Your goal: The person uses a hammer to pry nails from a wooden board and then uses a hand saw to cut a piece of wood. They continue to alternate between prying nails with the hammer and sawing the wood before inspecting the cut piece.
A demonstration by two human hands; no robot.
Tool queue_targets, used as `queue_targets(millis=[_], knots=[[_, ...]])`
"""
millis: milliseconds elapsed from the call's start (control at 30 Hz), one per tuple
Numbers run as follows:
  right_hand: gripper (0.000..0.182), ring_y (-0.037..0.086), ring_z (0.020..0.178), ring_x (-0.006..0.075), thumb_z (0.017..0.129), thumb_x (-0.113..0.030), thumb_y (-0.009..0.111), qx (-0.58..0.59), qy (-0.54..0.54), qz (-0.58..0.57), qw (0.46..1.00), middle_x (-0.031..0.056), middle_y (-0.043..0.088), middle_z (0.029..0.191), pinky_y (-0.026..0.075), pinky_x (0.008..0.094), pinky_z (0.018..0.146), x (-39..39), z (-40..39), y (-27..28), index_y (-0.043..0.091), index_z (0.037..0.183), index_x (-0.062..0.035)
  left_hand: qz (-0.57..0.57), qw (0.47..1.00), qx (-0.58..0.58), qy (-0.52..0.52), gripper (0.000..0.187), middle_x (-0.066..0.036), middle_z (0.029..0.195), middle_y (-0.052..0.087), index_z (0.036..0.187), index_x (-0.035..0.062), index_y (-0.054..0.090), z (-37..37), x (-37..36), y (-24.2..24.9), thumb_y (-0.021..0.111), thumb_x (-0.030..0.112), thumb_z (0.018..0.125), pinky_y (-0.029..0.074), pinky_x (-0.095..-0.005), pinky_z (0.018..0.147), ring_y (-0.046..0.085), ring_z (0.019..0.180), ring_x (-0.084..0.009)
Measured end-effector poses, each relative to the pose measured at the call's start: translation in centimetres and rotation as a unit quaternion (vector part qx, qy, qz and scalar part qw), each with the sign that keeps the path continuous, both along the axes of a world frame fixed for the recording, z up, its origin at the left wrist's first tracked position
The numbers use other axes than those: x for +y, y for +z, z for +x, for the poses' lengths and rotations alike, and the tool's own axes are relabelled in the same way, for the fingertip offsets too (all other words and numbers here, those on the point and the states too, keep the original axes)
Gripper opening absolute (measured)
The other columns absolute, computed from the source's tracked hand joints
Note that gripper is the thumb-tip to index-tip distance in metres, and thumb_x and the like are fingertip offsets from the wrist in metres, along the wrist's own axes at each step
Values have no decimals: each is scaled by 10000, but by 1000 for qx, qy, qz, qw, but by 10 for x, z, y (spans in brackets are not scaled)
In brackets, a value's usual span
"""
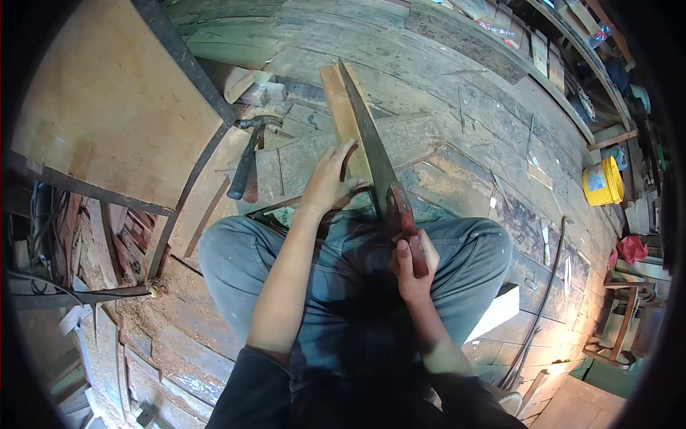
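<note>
Worn floorboards point(457, 121), dark and scuffed, fill a cluttered workshop, with sawdust heaped at the left and a yellow bucket point(602, 182) well off to the right. On the floor in front of the person's knees lies a narrow wooden plank point(341, 107), running away from the camera. The left hand point(327, 182) presses down on the plank's near end, fingers spread flat over the wood. The right hand point(413, 268) is clamped round the reddish handle of a handsaw point(371, 146), whose blade runs along the plank's right edge — just beside the left thumb. A claw hammer point(246, 161) lies apart on the boards to the left, beside a large plywood sheet point(107, 93).

The risk, as I judge it, sits in that closeness: if the blade jumps out of its cut, the teeth could rake the bracing hand. The plank is held only by hand pressure — it could twist or slide and bind the saw.
</note>
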State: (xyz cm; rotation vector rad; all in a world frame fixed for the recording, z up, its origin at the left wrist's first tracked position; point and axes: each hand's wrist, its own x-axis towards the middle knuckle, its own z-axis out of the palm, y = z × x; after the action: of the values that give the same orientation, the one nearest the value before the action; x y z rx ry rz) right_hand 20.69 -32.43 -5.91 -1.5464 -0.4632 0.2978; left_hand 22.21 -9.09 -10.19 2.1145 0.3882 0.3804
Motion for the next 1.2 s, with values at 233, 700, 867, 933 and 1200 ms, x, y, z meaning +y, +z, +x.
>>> queue_targets(millis=[233,700,867,933,1200], knots=[[145,454,525,52,964,-116,604,11,-4,-15,1000,-10,505,629,363,231,508,-2,-3,6,593,885,5,-5,1000,1,-4,812,-185,1298,549,1433,95,440,-1,0,3,833,109,723,444,-418,1038,529,1238,-367],[208,369,440,31,985,-192,581,-4,19,-4,1000,-26,449,582,270,213,426,-7,-4,-3,547,967,12,10,1000,26,1,812,-181,1271,548,1437,83,434,-1,0,0,834,163,734,446,-415,1034,532,1220,-374],[157,458,531,41,940,-152,622,50,-3,-14,999,-16,513,643,370,226,513,-10,3,-1,602,909,1,-6,999,40,-2,818,-178,1282,543,1438,90,434,-1,-1,4,837,161,729,447,-413,1036,528,1229,-371],[155,458,533,41,937,-150,625,43,-2,-14,999,-16,510,641,368,226,512,-10,5,-1,603,907,1,1,1000,30,-1,818,-174,1282,543,1436,96,436,-1,-1,4,838,159,726,451,-416,1031,530,1225,-371],[131,443,522,37,935,-128,622,17,-4,-24,1000,-20,496,620,349,220,495,-9,7,-4,599,911,-2,3,999,34,-1,827,-167,1296,541,1436,106,433,0,0,-2,845,166,721,456,-418,1029,532,1225,-366]])
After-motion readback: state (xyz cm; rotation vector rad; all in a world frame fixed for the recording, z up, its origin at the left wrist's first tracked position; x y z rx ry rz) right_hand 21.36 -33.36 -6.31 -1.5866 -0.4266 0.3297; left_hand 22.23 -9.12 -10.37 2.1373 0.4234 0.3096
